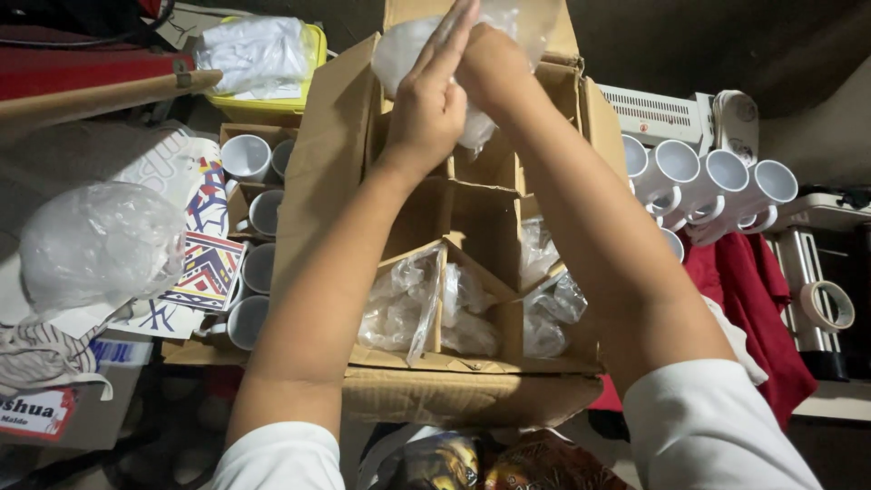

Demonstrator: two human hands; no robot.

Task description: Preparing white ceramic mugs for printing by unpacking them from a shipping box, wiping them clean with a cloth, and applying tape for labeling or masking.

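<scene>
Both my hands are raised over an open cardboard box (327, 172) with cardboard dividers. Together they grip a white mug wrapped in a clear plastic bag (399, 50) above the box's far end. My left hand (431, 100) clasps the bag from the near side, fingers pointing up. Pressed against it from the right, my right hand (490, 63) is partly hidden behind the left. Several plastic-wrapped mugs (399, 308) lie in the box's near compartments.
White mugs (717, 177) stand in a row to the right, near a white appliance (658, 113) and a tape roll (827, 306). On the left are more mugs in a box (247, 156), a crumpled plastic bag (100, 240), printed sheets (210, 272) and a yellow container (263, 104).
</scene>
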